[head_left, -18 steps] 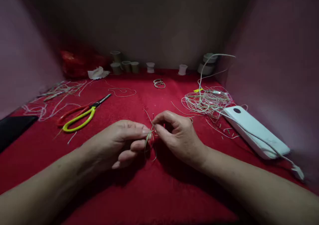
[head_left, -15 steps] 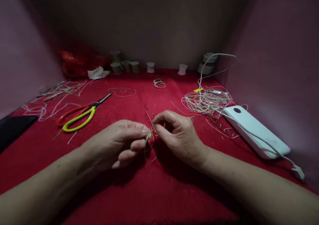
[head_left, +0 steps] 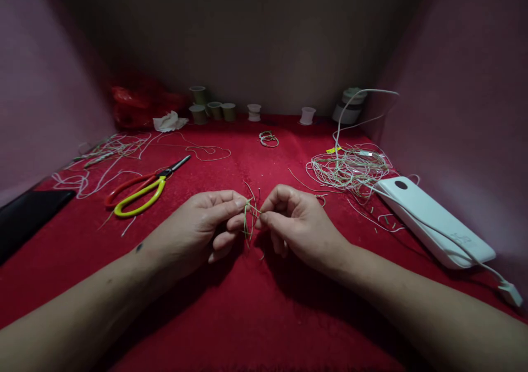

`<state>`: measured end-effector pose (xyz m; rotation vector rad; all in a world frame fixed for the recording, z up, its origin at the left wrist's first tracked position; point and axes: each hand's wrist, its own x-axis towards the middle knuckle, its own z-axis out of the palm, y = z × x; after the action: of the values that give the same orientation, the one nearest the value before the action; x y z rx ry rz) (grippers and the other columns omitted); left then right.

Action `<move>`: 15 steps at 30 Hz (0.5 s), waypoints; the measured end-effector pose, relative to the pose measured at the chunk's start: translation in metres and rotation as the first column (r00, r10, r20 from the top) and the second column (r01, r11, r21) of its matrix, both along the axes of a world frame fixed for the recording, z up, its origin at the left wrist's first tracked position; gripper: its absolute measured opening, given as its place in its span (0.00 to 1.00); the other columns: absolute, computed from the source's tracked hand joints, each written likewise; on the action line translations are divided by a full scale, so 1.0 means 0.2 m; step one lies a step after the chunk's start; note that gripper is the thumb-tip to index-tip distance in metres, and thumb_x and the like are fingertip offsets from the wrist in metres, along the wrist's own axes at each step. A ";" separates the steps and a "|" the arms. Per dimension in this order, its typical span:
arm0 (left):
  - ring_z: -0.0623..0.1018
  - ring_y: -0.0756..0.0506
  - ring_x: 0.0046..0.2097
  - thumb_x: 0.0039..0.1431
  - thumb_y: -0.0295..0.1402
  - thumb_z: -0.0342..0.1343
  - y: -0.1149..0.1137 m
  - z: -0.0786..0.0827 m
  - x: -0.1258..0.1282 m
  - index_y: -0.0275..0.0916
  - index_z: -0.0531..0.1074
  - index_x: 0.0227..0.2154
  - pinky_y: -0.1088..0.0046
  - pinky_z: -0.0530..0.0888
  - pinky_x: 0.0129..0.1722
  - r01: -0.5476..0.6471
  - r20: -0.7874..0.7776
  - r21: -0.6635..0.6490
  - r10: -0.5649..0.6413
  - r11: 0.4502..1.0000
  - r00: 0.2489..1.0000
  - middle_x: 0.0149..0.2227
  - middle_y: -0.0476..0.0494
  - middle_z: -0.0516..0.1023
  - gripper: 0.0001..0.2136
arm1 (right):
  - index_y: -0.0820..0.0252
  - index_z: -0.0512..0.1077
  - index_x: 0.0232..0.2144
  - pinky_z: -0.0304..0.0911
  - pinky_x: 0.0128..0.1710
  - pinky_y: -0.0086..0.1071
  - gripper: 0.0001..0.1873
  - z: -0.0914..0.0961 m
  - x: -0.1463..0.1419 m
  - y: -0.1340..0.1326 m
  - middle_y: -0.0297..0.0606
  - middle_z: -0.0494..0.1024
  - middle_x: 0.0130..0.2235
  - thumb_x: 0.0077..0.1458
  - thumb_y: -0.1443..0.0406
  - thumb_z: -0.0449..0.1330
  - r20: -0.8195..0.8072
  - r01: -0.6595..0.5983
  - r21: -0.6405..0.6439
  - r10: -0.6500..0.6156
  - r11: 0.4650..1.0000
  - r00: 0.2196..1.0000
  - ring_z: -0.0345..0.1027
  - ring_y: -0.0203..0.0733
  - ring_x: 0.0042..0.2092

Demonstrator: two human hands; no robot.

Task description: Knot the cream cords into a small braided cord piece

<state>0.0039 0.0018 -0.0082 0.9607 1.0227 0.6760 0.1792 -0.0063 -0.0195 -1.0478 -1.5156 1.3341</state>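
Between my two hands is a small loop of thin green and pale cord (head_left: 246, 218), with loose ends sticking up and hanging down. My left hand (head_left: 216, 215) pinches the loop between thumb and forefinger, its other fingers curled below. On the other side, my right hand (head_left: 295, 218) pinches a strand of the cord at thumb and fingertip. Both hands are held just above the red cloth (head_left: 264, 311). Scissors (head_left: 144, 188) with one red and one yellow handle lie to the left of my left hand. Exactly how the strands cross at my fingertips is too small to tell.
At the right lie a tangled heap of cord (head_left: 350, 166) and a white power bank (head_left: 433, 221) with a cable. Spools (head_left: 214, 111), crumpled tissue (head_left: 169, 121) and a red plastic bag (head_left: 142, 105) stand along the back. A finished-looking cord ring (head_left: 269, 139) lies mid-cloth; a black object (head_left: 33, 218) is far left.
My right hand has drawn slightly away from my left, pulling a strand sideways out of the loop. The whole view has shifted a little, so everything sits farther right.
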 end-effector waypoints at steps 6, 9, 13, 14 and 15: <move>0.58 0.57 0.14 0.59 0.41 0.56 -0.02 0.00 0.01 0.38 0.65 0.24 0.84 0.56 0.12 -0.007 -0.106 0.132 0.021 0.991 0.994 0.16 0.56 0.62 0.14 | 0.61 0.66 0.28 0.52 0.16 0.22 0.03 0.05 0.00 0.02 0.24 0.66 0.19 0.51 0.69 0.59 -0.081 -0.070 -0.232 0.053 0.970 0.995 0.53 0.25 0.16; 0.59 0.57 0.15 0.59 0.41 0.57 -0.03 0.01 0.02 0.37 0.66 0.24 0.85 0.57 0.13 0.001 -0.128 0.168 0.021 0.986 0.992 0.16 0.56 0.63 0.14 | 0.63 0.67 0.23 0.56 0.21 0.22 0.07 0.04 0.00 0.02 0.27 0.67 0.21 0.52 0.67 0.60 -0.075 -0.041 -0.127 0.032 0.991 0.997 0.57 0.26 0.21; 0.60 0.58 0.15 0.58 0.39 0.58 -0.03 0.02 0.01 0.37 0.67 0.26 0.86 0.56 0.13 0.008 -0.123 0.143 0.010 0.990 0.992 0.17 0.56 0.64 0.12 | 0.63 0.70 0.25 0.54 0.22 0.23 0.06 0.03 0.01 0.03 0.27 0.67 0.21 0.51 0.66 0.60 -0.071 -0.039 -0.080 0.034 0.996 0.997 0.56 0.26 0.22; 0.60 0.58 0.15 0.57 0.39 0.58 -0.03 0.02 0.01 0.37 0.67 0.26 0.86 0.55 0.12 0.015 -0.128 0.137 0.003 0.990 0.992 0.17 0.56 0.64 0.12 | 0.63 0.70 0.25 0.53 0.21 0.23 0.05 0.03 0.01 0.03 0.26 0.66 0.20 0.51 0.67 0.60 -0.076 -0.041 -0.088 0.035 0.995 0.997 0.55 0.26 0.21; 0.60 0.58 0.15 0.57 0.40 0.58 -0.03 0.02 0.01 0.37 0.67 0.26 0.86 0.55 0.12 0.024 -0.136 0.134 -0.006 0.991 0.991 0.17 0.56 0.64 0.12 | 0.62 0.70 0.26 0.51 0.20 0.24 0.04 0.03 0.01 0.03 0.25 0.64 0.18 0.51 0.67 0.59 -0.077 -0.042 -0.097 0.035 0.994 0.996 0.53 0.26 0.20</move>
<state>0.0052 -0.0042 -0.0036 1.1440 1.0980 0.6817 0.1815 -0.0002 -0.0134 -1.0220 -1.4334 1.4719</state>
